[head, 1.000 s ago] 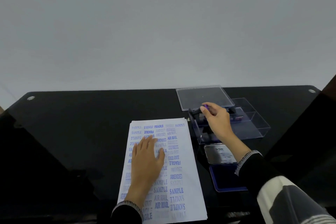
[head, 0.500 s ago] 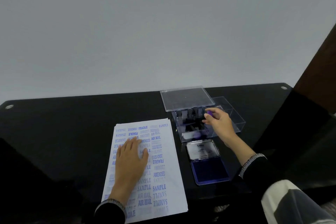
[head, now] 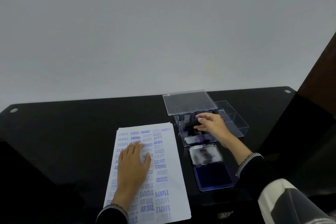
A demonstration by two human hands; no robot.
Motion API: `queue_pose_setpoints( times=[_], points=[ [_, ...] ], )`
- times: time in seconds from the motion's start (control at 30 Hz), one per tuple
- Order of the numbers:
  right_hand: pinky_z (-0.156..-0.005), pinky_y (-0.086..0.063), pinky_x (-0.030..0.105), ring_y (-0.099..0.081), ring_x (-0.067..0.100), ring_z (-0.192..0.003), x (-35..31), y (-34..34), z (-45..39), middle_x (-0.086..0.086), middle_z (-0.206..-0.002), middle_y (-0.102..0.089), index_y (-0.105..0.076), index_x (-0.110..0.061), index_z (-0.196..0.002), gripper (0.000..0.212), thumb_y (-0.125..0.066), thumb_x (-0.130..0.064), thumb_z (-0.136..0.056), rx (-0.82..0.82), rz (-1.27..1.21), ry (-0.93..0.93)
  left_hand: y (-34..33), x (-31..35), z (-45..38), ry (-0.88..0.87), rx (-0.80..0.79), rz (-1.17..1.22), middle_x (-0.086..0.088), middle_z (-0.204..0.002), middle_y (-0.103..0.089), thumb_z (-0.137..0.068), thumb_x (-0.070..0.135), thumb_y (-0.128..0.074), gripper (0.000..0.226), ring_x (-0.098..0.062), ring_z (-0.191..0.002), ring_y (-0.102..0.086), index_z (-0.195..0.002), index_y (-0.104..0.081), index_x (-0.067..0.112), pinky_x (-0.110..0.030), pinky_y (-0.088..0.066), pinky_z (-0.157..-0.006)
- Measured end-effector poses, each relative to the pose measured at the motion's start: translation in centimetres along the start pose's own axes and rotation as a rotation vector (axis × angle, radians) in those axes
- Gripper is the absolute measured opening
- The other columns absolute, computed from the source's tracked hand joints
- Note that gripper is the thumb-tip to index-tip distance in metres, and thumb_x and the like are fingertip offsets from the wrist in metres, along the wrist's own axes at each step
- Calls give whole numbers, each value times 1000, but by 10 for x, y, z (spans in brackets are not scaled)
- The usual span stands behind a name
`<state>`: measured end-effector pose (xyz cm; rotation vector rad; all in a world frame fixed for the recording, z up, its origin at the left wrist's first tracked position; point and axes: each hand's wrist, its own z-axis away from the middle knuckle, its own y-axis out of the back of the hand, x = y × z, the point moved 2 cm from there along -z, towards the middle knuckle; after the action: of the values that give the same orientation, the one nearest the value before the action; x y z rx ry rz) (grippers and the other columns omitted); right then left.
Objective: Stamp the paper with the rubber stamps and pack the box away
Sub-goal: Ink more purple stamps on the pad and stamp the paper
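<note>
Pressing left hand (head: 133, 166) flat on stamped paper (head: 163, 178), fingers straight. My right hand (head: 211, 125) in clear box (head: 236, 123), fingers curled round black stamp (head: 197, 123). Ink pad (head: 212, 178) open nearby.

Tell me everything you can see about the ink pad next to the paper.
The ink pad lies open on the black table, right of the stamped paper and just in front of the clear stamp box. Its silvery labelled lid is folded back toward the box; the dark blue pad sits nearer the person. Neither hand touches it.
</note>
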<state>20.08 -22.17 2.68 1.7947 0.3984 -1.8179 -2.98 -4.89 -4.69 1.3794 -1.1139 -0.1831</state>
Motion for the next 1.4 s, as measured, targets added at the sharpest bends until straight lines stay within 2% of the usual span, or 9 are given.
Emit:
queue_pose_setpoints(
  times=[0.1, 0.27, 0.5, 0.73, 0.93, 1.23, 1.4],
  points=[
    [-76, -58, 27, -71, 19, -83, -1, -8, 0, 9, -100, -69, -66, -10, -104, 15, -61, -7, -90, -79, 151, 8, 0, 0, 0, 3, -3, -3, 5, -154, -31, -97, 41, -46, 50, -14, -145, -20, -143, -39, 22, -32, -6, -119],
    [-78, -58, 30, -71, 20, -82, -2, -13, -4, 5, -86, -73, -72, -14, -91, 8, -69, -11, -85, -107, 283, 69, 0, -1, 0, -2, -2, -6, 5, -154, -31, -97, 41, -46, 50, -14, -145, -20, -144, -39, 22, -32, -6, -119],
    [-79, -54, 23, -68, 9, -85, -5, -15, -2, -1, -86, -73, -73, -18, -89, 11, -67, -10, -86, -159, 396, 145, 0, 0, 0, -5, -2, -4, 5, -153, -32, -97, 42, -46, 51, -15, -145, -21, -143, -39, 22, -33, -7, -119],
    [-69, -53, 18, -68, 13, -84, -1, -11, 0, 0, -88, -72, -73, -16, -90, 13, -64, -6, -87, -173, 417, 117, 0, -1, 0, -8, 0, -3, 4, -153, -33, -97, 42, -47, 51, -15, -145, -22, -143, -39, 22, -33, -8, -119],
    [-73, -48, 12, -66, 1, -84, -1, -13, 1, -5, -87, -71, -72, -18, -89, 14, -65, -6, -87, -205, 474, 141, -1, -3, -1, -7, 12, 1, 4, -151, -36, -96, 41, -49, 49, -16, -143, -26, -141, -43, 22, -36, -14, -120],
    [-84, -50, 23, -66, 10, -88, -2, -14, -2, 3, -91, -71, -72, -16, -88, 11, -71, -7, -82, -274, 625, 121, -3, -3, -1, 0, 4, -18, 5, -154, -31, -97, 44, -46, 52, -15, -145, -21, -144, -38, 23, -32, -7, -118],
    [-70, -49, 15, -67, 8, -77, -12, -14, -9, 0, -77, -71, -74, -14, -79, 11, -78, -5, -74, -306, 684, 73, -4, -4, -1, 5, -2, -16, 6, -154, -31, -97, 45, -45, 52, -14, -145, -20, -144, -38, 25, -31, -5, -118]
  ],
)
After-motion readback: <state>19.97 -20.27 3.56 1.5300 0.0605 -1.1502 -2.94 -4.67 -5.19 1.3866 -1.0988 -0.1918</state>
